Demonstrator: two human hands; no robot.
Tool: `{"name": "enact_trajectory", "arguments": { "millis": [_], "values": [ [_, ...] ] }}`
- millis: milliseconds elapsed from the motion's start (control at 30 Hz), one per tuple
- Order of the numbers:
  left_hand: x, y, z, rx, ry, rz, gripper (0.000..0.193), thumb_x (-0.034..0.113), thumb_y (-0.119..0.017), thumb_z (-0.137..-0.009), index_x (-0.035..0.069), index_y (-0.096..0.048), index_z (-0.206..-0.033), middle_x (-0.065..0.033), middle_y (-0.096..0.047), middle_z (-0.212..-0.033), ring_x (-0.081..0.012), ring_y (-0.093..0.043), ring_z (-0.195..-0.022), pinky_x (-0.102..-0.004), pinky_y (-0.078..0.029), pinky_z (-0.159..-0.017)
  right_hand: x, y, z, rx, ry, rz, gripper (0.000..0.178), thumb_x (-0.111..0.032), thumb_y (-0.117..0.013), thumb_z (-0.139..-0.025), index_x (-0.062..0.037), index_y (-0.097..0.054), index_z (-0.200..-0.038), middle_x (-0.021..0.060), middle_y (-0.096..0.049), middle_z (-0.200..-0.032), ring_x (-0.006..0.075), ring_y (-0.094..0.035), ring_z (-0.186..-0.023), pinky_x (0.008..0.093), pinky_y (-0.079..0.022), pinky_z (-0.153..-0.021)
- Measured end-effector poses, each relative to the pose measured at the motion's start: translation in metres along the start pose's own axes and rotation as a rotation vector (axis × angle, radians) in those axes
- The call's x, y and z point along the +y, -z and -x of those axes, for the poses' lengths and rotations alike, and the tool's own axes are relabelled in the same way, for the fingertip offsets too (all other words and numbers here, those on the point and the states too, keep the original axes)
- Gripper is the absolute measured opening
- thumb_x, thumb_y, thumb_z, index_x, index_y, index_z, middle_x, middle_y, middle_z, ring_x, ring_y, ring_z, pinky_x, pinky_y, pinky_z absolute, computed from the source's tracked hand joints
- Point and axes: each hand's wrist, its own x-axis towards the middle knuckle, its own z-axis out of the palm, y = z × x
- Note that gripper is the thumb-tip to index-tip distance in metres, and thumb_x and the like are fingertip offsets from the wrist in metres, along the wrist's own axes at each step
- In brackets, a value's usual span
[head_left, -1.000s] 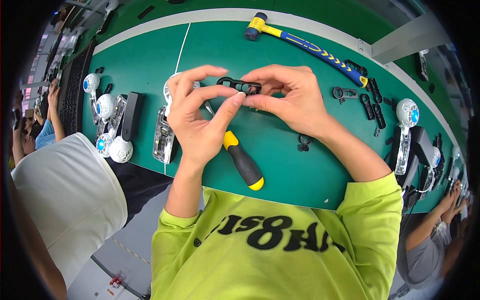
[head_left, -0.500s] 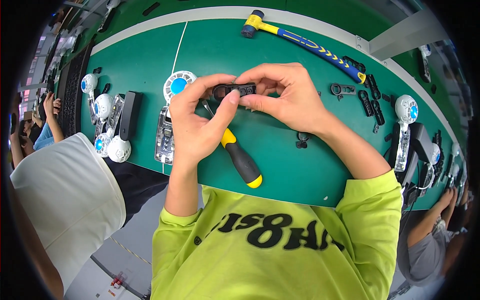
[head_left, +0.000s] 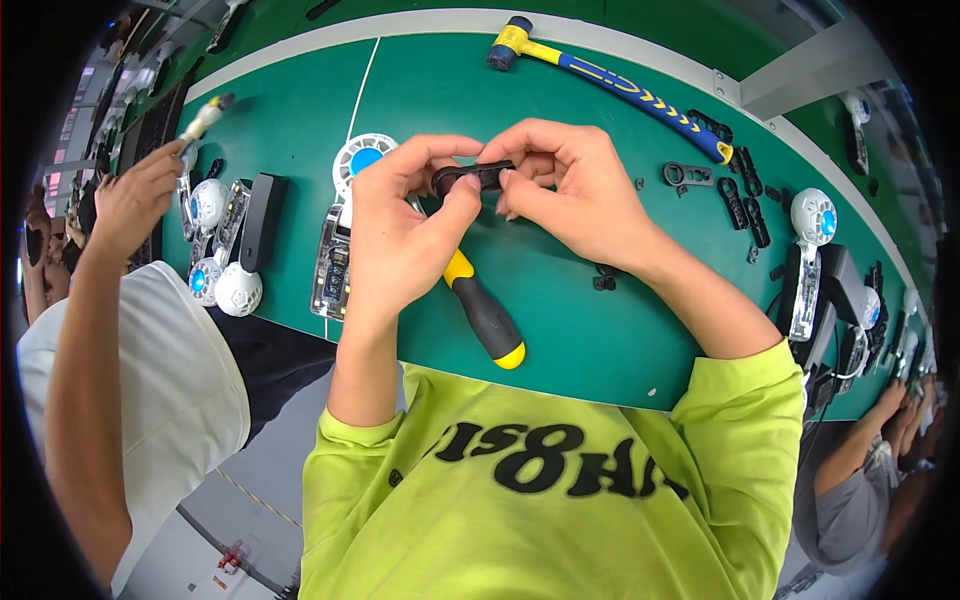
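Note:
Between my two hands, above the green table, is a small black plastic part [head_left: 482, 175], elongated with a rounded left end. My left hand [head_left: 405, 225] pinches that end between thumb and fingers. The fingers of my right hand [head_left: 570, 185] close on the other end. Part of the piece is hidden by fingertips. A screwdriver [head_left: 487, 322] with a black and yellow handle lies under my left hand, its shaft mostly covered. Behind that hand rests a white device with a blue round center [head_left: 363, 160] and a clear body showing electronics [head_left: 332, 270].
A blue and yellow mallet [head_left: 620, 90] lies at the far side. Several black plastic parts [head_left: 740, 205] are scattered at right, near white devices [head_left: 812, 220]. More devices [head_left: 210, 205] stand at left, where a co-worker's hand [head_left: 135, 200] raises a blurred tool [head_left: 208, 115].
My hands have tilted the black part, so its side edge shows more now. At left, a co-worker's arm has come up over the table with a tool.

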Motion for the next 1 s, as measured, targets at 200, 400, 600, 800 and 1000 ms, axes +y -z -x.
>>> {"name": "enact_trajectory", "arguments": {
  "millis": [200, 400, 600, 800, 1000],
  "values": [
    [0.003, 0.005, -0.001, -0.049, 0.010, -0.129, 0.021, 0.002, -0.065, -0.077, -0.004, -0.068, -0.097, -0.0051, -0.067, -0.073, -0.0070, -0.055, -0.060, -0.0232, -0.044, -0.054, -0.014, -0.001, 0.001, -0.005, -0.100, 0.294, 0.021, 0.004, -0.054, -0.085, 0.0053, -0.062, -0.104, 0.0060, -0.065, -0.089, 0.0084, -0.064, -0.072, 0.0226, -0.054, -0.067],
    [-0.001, 0.005, -0.002, 0.018, -0.029, -0.263, 0.016, 0.005, -0.067, -0.076, -0.004, -0.070, -0.090, -0.0070, -0.065, -0.065, -0.0090, -0.058, -0.058, -0.0227, -0.045, -0.052, -0.003, 0.002, -0.003, 0.034, -0.102, 0.113, 0.020, 0.004, -0.055, -0.084, 0.0058, -0.062, -0.103, 0.0069, -0.066, -0.086, 0.0082, -0.064, -0.071, 0.0223, -0.054, -0.065],
    [-0.004, 0.002, -0.002, 0.034, -0.051, -0.200, 0.016, 0.006, -0.067, -0.077, -0.005, -0.070, -0.089, -0.0077, -0.064, -0.063, -0.0106, -0.060, -0.056, -0.0232, -0.046, -0.052, -0.007, 0.002, -0.004, 0.052, -0.166, 0.018, 0.017, 0.003, -0.058, -0.082, 0.0067, -0.062, -0.098, 0.0070, -0.065, -0.082, 0.0078, -0.063, -0.068, 0.0225, -0.053, -0.062],
    [-0.006, 0.001, -0.002, -0.006, -0.065, -0.221, 0.018, 0.008, -0.067, -0.077, -0.005, -0.069, -0.089, -0.0084, -0.064, -0.064, -0.0120, -0.060, -0.056, -0.0249, -0.046, -0.051, -0.009, 0.002, -0.004, 0.048, -0.183, 0.032, 0.017, 0.003, -0.059, -0.082, 0.0065, -0.062, -0.098, 0.0075, -0.065, -0.081, 0.0080, -0.062, -0.066, 0.0227, -0.053, -0.061],
    [0.005, 0.010, 0.006, 0.039, -0.051, -0.243, 0.020, 0.010, -0.069, -0.077, -0.004, -0.069, -0.091, -0.0090, -0.066, -0.069, -0.0155, -0.063, -0.064, -0.0265, -0.048, -0.058, -0.001, 0.000, -0.007, 0.066, -0.157, -0.176, 0.018, 0.002, -0.056, -0.084, 0.0062, -0.062, -0.100, 0.0089, -0.065, -0.083, 0.0105, -0.063, -0.067, 0.0241, -0.054, -0.061]
  ]
}}
